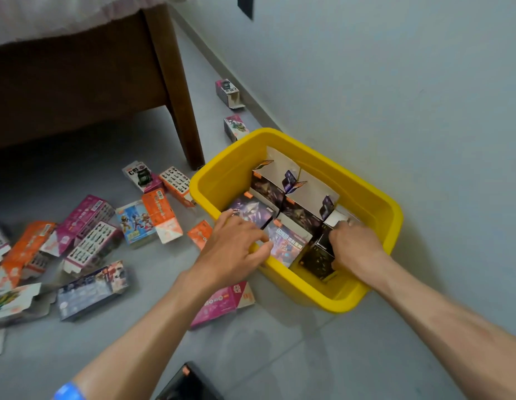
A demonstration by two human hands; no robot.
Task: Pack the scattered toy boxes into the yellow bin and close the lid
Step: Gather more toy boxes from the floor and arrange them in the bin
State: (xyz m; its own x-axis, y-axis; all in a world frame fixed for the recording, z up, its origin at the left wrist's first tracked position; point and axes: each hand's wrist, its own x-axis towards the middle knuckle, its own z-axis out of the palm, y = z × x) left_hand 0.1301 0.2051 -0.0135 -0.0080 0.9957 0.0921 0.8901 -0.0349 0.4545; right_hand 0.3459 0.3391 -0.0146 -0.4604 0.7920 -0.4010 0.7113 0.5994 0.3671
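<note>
The yellow bin (375, 203) stands open on the grey floor against the wall, with several dark toy boxes (301, 209) packed inside. My left hand (233, 249) reaches over the near rim, fingers pressed on the edge of a purple and orange box (290, 243). My right hand (356, 248) is inside the bin, curled around a black box (319, 259) at the near right. Many toy boxes lie scattered on the floor to the left, among them a magenta box (86, 217) and a blue box (92, 290). No lid is in view.
A dark wooden bed frame with its leg (181, 111) stands left of the bin. Two small boxes (232, 111) lie along the wall behind it. A pink box (222, 304) rests under my left forearm. A black item (190, 382) sits at the bottom edge.
</note>
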